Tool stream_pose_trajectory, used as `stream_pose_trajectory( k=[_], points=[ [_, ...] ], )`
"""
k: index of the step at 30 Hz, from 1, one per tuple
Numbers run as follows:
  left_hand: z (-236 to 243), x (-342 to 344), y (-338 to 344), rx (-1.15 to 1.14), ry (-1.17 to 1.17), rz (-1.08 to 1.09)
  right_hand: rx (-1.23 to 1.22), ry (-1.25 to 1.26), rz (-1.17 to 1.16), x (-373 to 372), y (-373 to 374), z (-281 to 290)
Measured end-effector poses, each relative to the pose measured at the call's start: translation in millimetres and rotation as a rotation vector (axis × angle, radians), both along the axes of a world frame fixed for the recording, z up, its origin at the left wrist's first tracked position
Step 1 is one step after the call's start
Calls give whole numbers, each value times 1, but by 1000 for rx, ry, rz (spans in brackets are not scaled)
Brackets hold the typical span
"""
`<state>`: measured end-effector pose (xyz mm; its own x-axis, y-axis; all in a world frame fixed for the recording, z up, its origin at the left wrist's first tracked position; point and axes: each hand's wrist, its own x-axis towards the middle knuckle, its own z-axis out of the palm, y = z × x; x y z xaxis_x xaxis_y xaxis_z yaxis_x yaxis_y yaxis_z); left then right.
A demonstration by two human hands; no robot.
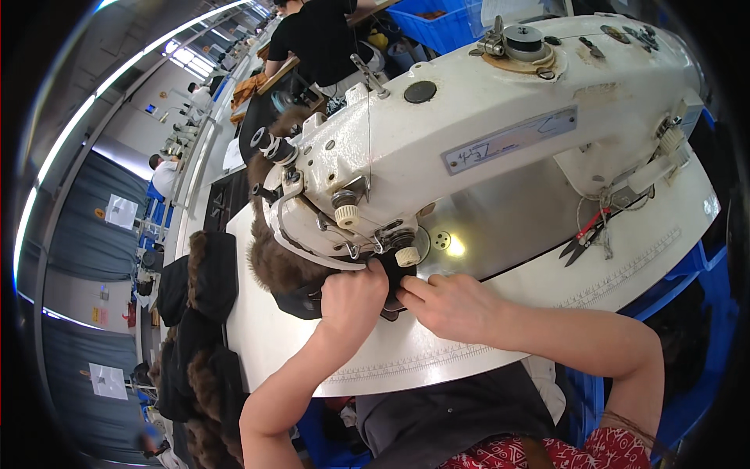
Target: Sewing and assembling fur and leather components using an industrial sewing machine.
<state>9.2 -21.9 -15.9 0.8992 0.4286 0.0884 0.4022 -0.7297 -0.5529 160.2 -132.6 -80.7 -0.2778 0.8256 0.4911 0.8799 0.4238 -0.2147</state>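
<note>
A white sewing machine (500,125) stands on a pale table (648,250) with a ruler printed along its front edge. Under its needle head lies black fabric (298,303) with brown fur (269,258), partly hidden by the machine. My left hand (351,301), fingers curled, holds the fabric just below the head, fingertips mostly hidden. My right hand (441,305) grips the same fabric to the right, thumb and index close together. Red-handled scissors (583,236) lie near the machine's right pillar, beside a cord.
Black fur-trimmed pieces (211,281) are piled left of the table. Blue bins (433,17) sit at the back and at the right (703,313). A co-worker in a black top (320,43) works behind the machine, with other people (164,176) along the far rows.
</note>
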Motion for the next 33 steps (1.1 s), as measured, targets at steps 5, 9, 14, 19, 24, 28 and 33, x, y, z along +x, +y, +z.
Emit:
stream_pose_trajectory(
  k=[5,9,14,19,24,28,33],
  points=[
    [15,-13,16,-311,-218,-203,146,261,-74,-2,8,-6],
    [22,-8,10,-582,-365,-234,47,305,-166,-4,21,-2],
    [24,-5,3,-671,-348,-87,12,235,-146,-4,42,-5],
    [31,-12,-8,-373,-153,19,-120,246,-38,3,39,1],
    [35,-8,2,-300,54,-64,-32,543,-63,6,40,-8],
    [34,-14,-4,-335,1,-64,-87,674,-101,9,38,0],
    [17,-26,-1,-387,-391,-261,-86,683,-17,12,39,-3]
  ],
)
